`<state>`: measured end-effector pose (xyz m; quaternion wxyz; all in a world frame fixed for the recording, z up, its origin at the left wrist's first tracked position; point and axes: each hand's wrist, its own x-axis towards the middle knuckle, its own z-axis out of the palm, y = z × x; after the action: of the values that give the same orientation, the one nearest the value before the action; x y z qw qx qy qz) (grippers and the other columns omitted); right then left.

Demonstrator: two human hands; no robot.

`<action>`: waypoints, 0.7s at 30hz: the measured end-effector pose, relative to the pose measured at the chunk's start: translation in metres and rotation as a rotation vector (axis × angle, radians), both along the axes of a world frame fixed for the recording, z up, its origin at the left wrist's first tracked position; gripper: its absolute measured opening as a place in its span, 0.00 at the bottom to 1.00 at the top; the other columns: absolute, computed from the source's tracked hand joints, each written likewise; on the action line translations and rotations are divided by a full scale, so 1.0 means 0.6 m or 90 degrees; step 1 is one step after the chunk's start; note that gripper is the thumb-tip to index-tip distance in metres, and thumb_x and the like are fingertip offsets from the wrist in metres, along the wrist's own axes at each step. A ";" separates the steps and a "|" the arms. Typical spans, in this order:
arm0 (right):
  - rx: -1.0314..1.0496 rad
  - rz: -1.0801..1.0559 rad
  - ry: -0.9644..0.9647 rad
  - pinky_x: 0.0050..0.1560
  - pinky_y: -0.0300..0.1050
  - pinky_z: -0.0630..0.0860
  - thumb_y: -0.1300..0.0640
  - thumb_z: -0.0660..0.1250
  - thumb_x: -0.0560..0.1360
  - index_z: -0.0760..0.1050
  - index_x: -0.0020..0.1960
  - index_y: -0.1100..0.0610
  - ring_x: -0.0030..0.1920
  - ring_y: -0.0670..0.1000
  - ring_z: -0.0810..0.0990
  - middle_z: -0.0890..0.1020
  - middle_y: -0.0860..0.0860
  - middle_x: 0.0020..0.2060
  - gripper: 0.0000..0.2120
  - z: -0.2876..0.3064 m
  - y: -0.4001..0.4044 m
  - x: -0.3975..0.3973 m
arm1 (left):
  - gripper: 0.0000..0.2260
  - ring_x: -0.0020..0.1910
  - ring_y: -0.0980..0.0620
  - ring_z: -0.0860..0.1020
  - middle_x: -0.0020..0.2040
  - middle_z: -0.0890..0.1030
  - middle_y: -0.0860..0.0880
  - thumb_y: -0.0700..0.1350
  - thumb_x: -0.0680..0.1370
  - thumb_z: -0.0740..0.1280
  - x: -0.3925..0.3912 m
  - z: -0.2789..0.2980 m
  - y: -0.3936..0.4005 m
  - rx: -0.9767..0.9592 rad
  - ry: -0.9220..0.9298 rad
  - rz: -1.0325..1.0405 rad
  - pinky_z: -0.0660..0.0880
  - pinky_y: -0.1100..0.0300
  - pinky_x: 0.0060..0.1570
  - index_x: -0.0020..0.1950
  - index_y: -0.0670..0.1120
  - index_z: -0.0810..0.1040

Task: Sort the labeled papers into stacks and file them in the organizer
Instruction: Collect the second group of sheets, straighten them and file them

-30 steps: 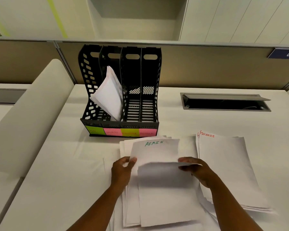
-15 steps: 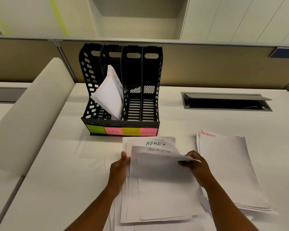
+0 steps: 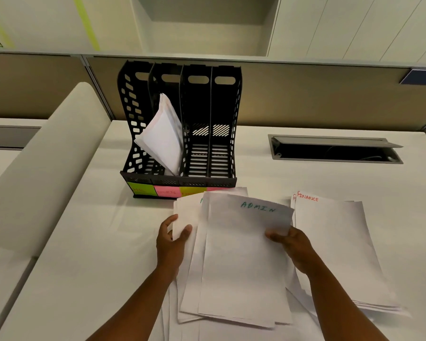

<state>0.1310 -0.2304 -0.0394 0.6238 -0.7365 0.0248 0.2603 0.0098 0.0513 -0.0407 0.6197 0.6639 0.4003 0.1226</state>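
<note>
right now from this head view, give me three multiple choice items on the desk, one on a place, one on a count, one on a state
1. Where does the FINANCE stack lie?
A. right of the ADMIN stack
B. inside the organizer
C. left of the organizer

2. How many slots has the organizer?
A. two
B. four
C. six

3. What is the right hand doing?
A. resting flat on bare desk
B. pinching the right edge of the top ADMIN sheet
C. reaching into the organizer

Answers:
1 A, it lies on the desk beside the right hand.
2 B, four handle cut-outs show along the top.
3 B, thumb lies over the sheet's edge.
</note>
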 end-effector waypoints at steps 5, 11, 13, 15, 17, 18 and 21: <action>0.055 0.062 -0.035 0.63 0.57 0.74 0.42 0.79 0.58 0.82 0.53 0.55 0.58 0.57 0.80 0.84 0.53 0.54 0.28 0.000 -0.018 -0.001 | 0.25 0.58 0.48 0.74 0.62 0.74 0.51 0.46 0.75 0.72 -0.001 0.007 -0.004 -0.016 -0.031 0.008 0.75 0.49 0.58 0.69 0.49 0.69; 0.124 0.114 -0.055 0.60 0.45 0.73 0.35 0.77 0.56 0.80 0.47 0.65 0.63 0.54 0.77 0.76 0.50 0.66 0.35 0.012 -0.004 0.000 | 0.09 0.49 0.46 0.80 0.48 0.84 0.47 0.47 0.72 0.74 -0.004 0.003 -0.007 -0.130 -0.029 -0.030 0.77 0.56 0.52 0.49 0.45 0.81; 0.109 0.097 -0.084 0.57 0.40 0.74 0.42 0.78 0.59 0.82 0.45 0.58 0.60 0.52 0.78 0.80 0.51 0.59 0.23 0.011 0.003 0.000 | 0.07 0.49 0.45 0.81 0.46 0.84 0.45 0.45 0.72 0.75 -0.005 0.002 -0.003 -0.127 -0.022 -0.086 0.77 0.58 0.48 0.47 0.45 0.82; 0.072 0.098 -0.144 0.51 0.40 0.73 0.56 0.72 0.65 0.82 0.42 0.48 0.52 0.51 0.79 0.82 0.51 0.49 0.07 0.015 0.010 -0.003 | 0.05 0.50 0.44 0.83 0.47 0.85 0.44 0.42 0.73 0.74 -0.008 0.001 0.001 -0.128 -0.037 -0.140 0.79 0.58 0.50 0.47 0.45 0.84; 0.082 0.085 -0.151 0.47 0.41 0.73 0.60 0.68 0.66 0.82 0.41 0.48 0.46 0.50 0.79 0.82 0.52 0.44 0.10 0.010 0.012 -0.004 | 0.06 0.51 0.45 0.83 0.48 0.86 0.45 0.39 0.74 0.72 -0.012 0.001 0.002 -0.130 -0.053 -0.189 0.80 0.60 0.50 0.49 0.47 0.84; 0.088 0.075 -0.152 0.48 0.42 0.73 0.60 0.69 0.66 0.82 0.41 0.49 0.45 0.50 0.79 0.82 0.52 0.43 0.08 0.009 0.014 -0.004 | 0.06 0.51 0.44 0.83 0.48 0.86 0.46 0.39 0.75 0.72 -0.013 0.001 0.003 -0.125 -0.052 -0.204 0.81 0.60 0.49 0.49 0.48 0.84; 0.114 0.049 -0.161 0.51 0.50 0.75 0.51 0.78 0.63 0.81 0.39 0.51 0.45 0.56 0.79 0.82 0.54 0.40 0.09 -0.004 0.014 -0.005 | 0.08 0.53 0.46 0.82 0.50 0.86 0.48 0.40 0.74 0.72 -0.012 0.001 0.005 -0.102 -0.045 -0.226 0.79 0.63 0.49 0.51 0.50 0.83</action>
<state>0.1282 -0.2221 -0.0415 0.6749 -0.7052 -0.1055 0.1901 0.0024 0.0543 -0.0400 0.6959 0.6680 0.2636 0.0028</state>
